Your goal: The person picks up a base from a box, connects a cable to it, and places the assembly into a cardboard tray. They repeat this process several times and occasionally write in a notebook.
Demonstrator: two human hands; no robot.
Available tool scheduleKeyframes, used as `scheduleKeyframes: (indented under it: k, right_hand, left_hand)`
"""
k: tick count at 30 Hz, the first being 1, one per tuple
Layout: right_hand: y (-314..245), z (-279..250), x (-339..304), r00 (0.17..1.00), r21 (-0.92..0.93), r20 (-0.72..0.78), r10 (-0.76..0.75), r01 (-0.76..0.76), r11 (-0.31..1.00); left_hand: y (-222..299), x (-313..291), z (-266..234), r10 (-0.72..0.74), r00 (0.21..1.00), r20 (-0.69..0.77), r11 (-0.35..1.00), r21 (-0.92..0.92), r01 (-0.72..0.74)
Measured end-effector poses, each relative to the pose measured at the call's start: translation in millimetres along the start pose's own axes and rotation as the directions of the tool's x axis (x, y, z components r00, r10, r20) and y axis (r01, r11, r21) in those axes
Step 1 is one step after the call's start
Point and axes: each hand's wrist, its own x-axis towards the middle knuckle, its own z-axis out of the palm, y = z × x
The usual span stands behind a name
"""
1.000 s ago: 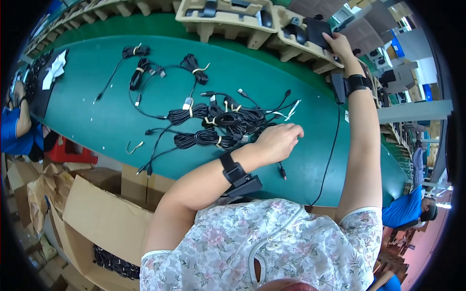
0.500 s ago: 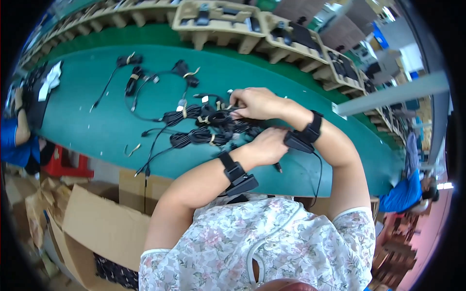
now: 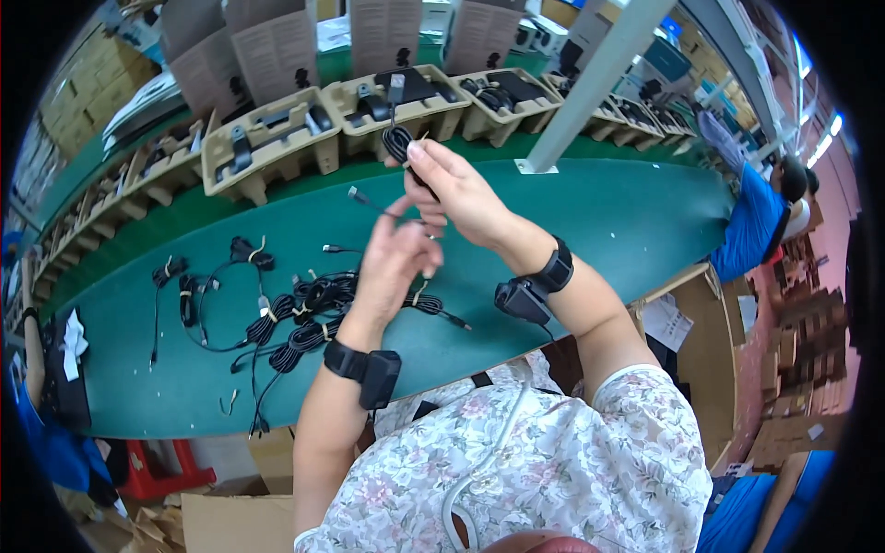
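Note:
My right hand (image 3: 461, 194) is raised above the table, closed on a coiled black cable (image 3: 396, 143) whose plug points up toward the trays. Close beneath it is my left hand (image 3: 398, 258), its fingers apart, loosely bent and slightly blurred. A second cable end with a plug (image 3: 358, 195) sticks out beside the hands; its other end is hidden at my fingers. On the green table (image 3: 572, 221) lies a pile of black cables (image 3: 318, 295), several bound with tan ties. Another tied cable bundle (image 3: 424, 302) rests just right of my left wrist.
Moulded pulp trays (image 3: 272, 143) holding black parts line the table's far side, with upright printed boxes (image 3: 383, 37) behind. A grey post (image 3: 590, 88) stands at the far right. Cardboard boxes (image 3: 696, 323) flank me. Co-workers in blue (image 3: 751, 221) are at both sides.
Both hands have come up off the cable pile, the right one lifting a coiled cable toward the trays. My view has turned, so the pile now sits farther left and lower.

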Motion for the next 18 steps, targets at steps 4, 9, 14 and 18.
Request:
scheduleKeyframes:
  k: [4,9,14,18]
  right_hand:
    - [14,-9,-22,0.998,-0.285,-0.061,-0.027,0.008,0.958]
    - [40,-11,-35,0.849,-0.880,0.303,-0.433,0.424,0.216]
    - [21,-16,-21,0.918,-0.964,0.242,-0.314,0.263,0.025]
    - [-11,-44,29,0.882,-0.972,-0.071,-0.466,0.044,0.232]
  left_hand:
    - [-7,2,-24,0.029,0.999,-0.015,0.989,0.147,-0.027]
    - [-18,-2,-5,0.079,0.988,-0.131,0.952,0.306,-0.035]
    - [-21,-2,-12,0.157,0.976,-0.152,0.837,0.546,-0.049]
    - [-20,1,-20,0.167,0.968,-0.186,0.776,0.631,-0.013]
